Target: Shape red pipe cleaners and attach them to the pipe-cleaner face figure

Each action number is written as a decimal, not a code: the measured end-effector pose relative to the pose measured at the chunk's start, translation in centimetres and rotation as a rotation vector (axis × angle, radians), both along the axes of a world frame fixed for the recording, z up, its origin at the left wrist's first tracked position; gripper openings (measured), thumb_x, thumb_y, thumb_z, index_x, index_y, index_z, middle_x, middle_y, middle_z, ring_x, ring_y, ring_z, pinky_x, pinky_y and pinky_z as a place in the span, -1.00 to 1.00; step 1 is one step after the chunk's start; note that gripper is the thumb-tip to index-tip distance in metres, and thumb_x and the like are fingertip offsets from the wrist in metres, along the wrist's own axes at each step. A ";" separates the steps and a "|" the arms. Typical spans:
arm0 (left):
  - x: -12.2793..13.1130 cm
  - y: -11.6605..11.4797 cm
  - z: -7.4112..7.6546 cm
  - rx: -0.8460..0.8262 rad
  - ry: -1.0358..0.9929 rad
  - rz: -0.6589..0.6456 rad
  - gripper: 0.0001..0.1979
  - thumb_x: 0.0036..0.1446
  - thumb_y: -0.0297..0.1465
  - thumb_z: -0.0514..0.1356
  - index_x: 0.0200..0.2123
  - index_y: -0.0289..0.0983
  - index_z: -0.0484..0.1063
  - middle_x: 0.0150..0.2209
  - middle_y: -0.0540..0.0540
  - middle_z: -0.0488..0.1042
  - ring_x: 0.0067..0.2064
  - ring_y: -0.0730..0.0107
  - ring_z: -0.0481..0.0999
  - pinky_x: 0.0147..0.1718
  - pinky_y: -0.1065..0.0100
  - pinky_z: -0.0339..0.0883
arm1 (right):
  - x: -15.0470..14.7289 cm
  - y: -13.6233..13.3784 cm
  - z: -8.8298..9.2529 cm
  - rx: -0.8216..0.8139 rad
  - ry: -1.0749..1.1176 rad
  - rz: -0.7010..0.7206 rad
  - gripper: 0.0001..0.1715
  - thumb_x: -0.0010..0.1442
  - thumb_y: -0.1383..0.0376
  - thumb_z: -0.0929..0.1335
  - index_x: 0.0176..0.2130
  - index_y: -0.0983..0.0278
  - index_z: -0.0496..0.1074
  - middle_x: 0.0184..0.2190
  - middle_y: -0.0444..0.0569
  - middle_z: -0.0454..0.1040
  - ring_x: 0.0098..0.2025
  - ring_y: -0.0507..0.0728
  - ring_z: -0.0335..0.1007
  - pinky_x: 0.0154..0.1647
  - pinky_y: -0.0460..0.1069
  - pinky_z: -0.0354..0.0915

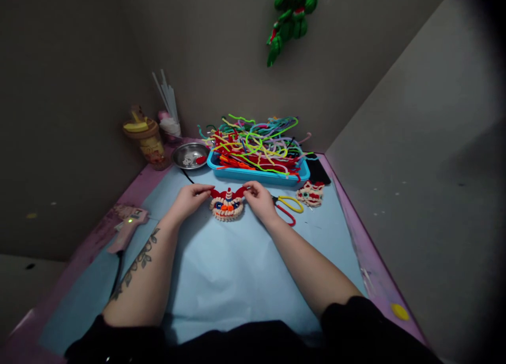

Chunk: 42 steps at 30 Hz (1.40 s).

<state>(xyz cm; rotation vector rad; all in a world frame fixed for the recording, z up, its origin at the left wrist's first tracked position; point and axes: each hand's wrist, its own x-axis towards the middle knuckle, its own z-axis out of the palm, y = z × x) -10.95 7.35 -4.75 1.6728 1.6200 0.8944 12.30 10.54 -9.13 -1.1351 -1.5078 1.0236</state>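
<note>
A lion-head craft (226, 206) of cream and red pipe cleaner, with blue eyes and an orange nose, lies on the blue sheet between my hands. My left hand (193, 197) pinches its red ear on the left side. On the opposite side, my right hand (259, 199) has its fingers closed on the other red ear. Just right of that hand are scissors (290, 204) with one yellow and one red handle. A second, similar cream and red lion head (310, 194) lies farther right.
A blue tray (256, 174) heaped with colourful pipe cleaners (261, 145) stands at the back. Left of it are a metal bowl (185, 161), a lidded cup (150, 145) and white sticks (169, 100). A pink glue gun (128, 228) with a green light lies left, its cord trailing forward.
</note>
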 end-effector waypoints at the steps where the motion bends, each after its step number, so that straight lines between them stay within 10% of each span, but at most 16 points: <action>1: -0.1 0.0 0.0 0.007 0.020 -0.002 -0.55 0.00 -0.18 0.16 -0.13 -0.34 0.58 -0.15 -0.24 0.61 -0.14 0.04 0.56 -0.12 0.16 0.39 | 0.0 0.0 0.0 -0.004 0.006 -0.003 -0.76 0.03 0.29 0.29 -0.24 0.25 0.42 -0.50 -0.17 0.38 -0.45 0.06 0.31 -0.38 -0.06 0.26; 42: 1.0 -0.4 0.0 0.177 0.072 0.003 -0.63 0.03 -0.19 0.14 -0.20 -0.30 0.56 -0.21 -0.22 0.61 -0.21 0.14 0.57 -0.18 0.21 0.42 | 0.0 -0.9 0.6 0.107 -0.058 0.005 -0.75 0.10 0.31 0.27 -0.21 0.24 0.45 -0.32 -0.08 0.53 -0.29 0.10 0.42 -0.21 -0.01 0.33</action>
